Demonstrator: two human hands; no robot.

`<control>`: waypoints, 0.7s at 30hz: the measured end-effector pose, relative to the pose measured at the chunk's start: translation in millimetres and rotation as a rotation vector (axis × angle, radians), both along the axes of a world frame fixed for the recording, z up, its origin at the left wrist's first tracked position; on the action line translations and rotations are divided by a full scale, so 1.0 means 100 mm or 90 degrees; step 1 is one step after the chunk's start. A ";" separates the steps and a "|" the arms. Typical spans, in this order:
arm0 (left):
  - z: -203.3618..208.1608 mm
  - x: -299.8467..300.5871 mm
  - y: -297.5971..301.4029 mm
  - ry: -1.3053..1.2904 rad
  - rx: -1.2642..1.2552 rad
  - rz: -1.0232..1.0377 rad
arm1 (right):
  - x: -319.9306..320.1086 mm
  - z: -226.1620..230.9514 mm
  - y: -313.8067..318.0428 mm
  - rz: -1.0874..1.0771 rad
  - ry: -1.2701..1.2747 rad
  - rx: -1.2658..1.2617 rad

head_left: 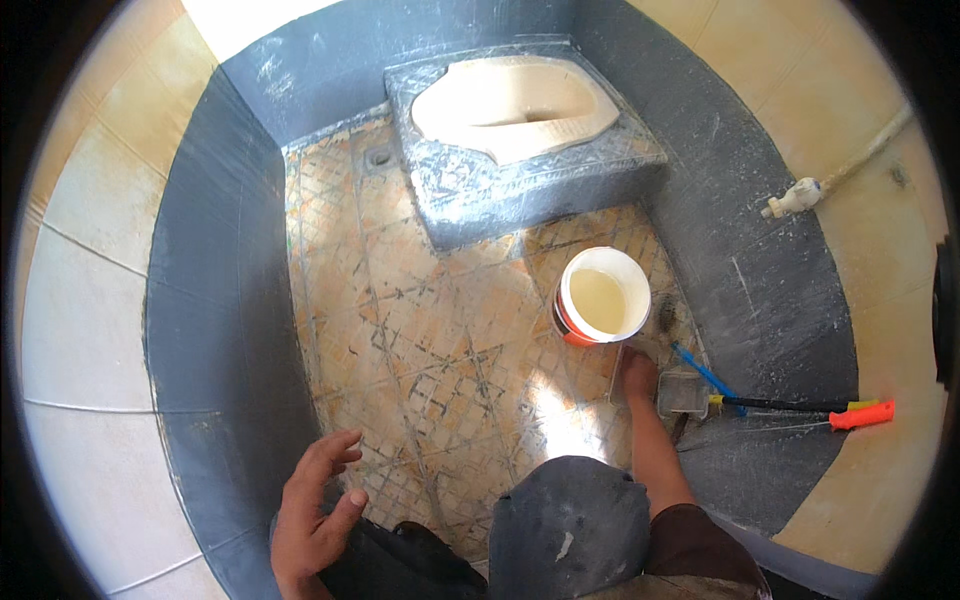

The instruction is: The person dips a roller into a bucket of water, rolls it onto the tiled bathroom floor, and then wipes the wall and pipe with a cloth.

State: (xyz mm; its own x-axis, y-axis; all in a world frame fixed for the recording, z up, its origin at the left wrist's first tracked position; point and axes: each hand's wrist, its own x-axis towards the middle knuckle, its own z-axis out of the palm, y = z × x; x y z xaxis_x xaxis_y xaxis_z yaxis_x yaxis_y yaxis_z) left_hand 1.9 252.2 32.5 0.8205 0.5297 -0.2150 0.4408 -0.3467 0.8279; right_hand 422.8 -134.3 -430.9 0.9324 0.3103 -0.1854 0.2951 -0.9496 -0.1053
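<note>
My left hand [318,515] is raised at the lower left. Its fingers are apart and slightly bent, with nothing in them. My right arm, in a dark brown sleeve, reaches down to the floor on the right. There my right hand [638,377] is low beside a white bucket [573,320] with an orange and dark label. Pale yellowish liquid stands in the bucket. The fingers of that hand are mostly hidden, so any grip is unclear. Just right of it sits a small clear plastic container [684,392].
A blue-handled tool [708,376] and a long black-handled one [790,404] lie beside the container, near an orange handle [862,415]. A squat toilet [500,140] is set in a raised grey platform [540,200]. A tap [797,197] juts from the right wall. A drain [378,158] is in the tiled floor.
</note>
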 end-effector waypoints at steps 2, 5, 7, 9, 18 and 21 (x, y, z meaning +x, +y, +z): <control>0.09 -0.01 -0.01 0.009 0.005 0.005 | -0.10 0.06 0.19 0.002 -0.038 0.002; 0.10 0.01 -0.04 0.007 0.004 -0.001 | -0.17 -0.02 0.12 0.109 -0.246 0.054; 0.04 0.07 -0.04 -0.020 -0.014 -0.009 | -0.01 -0.08 -0.18 0.210 -0.330 0.010; 0.06 0.05 -0.07 -0.020 -0.025 0.003 | -0.13 -0.08 -0.11 0.142 -0.168 0.001; 0.07 -0.03 -0.17 0.000 -0.002 0.030 | 0.05 0.36 0.31 -0.034 -0.032 0.059; 0.08 0.01 -0.26 -0.015 -0.028 0.049 | -0.13 0.26 0.14 0.089 -0.222 0.080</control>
State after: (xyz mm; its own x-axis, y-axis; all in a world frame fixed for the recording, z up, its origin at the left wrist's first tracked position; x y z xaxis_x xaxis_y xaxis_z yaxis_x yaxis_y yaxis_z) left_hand 2.7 226.5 40.6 0.7829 0.5821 -0.2198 0.4446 -0.2763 0.8520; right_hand 409.5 -120.2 -405.2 0.8800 0.4383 0.1828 0.4587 -0.8842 -0.0882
